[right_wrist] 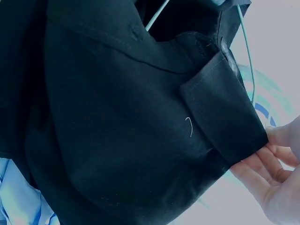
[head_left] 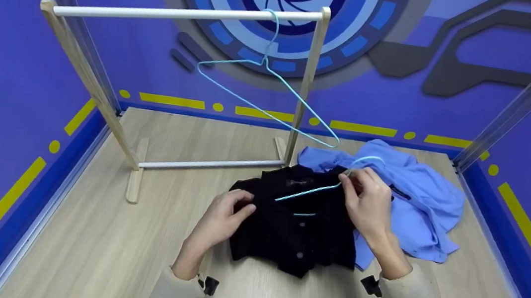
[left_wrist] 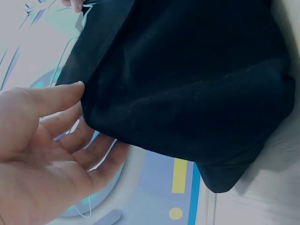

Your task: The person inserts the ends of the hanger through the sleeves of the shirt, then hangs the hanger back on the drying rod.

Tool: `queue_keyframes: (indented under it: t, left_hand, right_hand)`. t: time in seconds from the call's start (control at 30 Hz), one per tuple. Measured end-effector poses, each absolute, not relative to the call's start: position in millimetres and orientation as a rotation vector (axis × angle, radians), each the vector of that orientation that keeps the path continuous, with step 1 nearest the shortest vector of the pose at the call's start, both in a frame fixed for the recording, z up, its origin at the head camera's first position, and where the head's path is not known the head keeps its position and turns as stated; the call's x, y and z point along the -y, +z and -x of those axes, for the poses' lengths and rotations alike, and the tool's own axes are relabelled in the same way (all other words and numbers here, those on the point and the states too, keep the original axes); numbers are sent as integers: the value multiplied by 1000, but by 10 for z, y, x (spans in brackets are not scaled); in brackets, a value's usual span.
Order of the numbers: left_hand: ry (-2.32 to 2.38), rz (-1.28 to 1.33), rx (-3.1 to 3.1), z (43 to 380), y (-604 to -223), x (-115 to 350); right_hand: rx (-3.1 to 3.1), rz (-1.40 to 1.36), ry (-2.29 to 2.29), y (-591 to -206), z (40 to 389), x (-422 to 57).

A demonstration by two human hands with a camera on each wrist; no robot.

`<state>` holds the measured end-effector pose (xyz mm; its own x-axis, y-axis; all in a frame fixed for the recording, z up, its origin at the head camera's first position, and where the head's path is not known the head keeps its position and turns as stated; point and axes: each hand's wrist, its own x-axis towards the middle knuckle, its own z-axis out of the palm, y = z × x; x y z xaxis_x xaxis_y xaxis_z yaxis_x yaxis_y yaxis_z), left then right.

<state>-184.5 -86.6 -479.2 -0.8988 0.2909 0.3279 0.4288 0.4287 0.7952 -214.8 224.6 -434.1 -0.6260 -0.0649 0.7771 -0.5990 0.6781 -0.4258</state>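
Observation:
A black shirt with buttons down its front is held just above the table, its collar open. Inside the neck shows a light-blue wire hanger, its hook rising beside my right hand. My left hand holds the shirt's left shoulder edge; in the left wrist view the thumb meets the cloth and the other fingers lie behind it. With thumb and fingertips my right hand pinches the shirt near the hanger's neck. The right wrist view shows these fingers at a corner of black cloth.
A wooden rack with white bars stands at the back left. From its top bar hangs another light-blue hanger, without clothing. A crumpled blue shirt lies on the table behind and right of the black one. Patterned walls enclose the table.

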Motion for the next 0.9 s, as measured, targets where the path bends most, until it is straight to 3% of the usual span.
queue_keyframes:
  t: [0.9]
  left_hand:
    - [-1374,793,2436,1910,-4728,665]
  right_hand:
    - [2124,-538,886,-4368,2132,-2172]
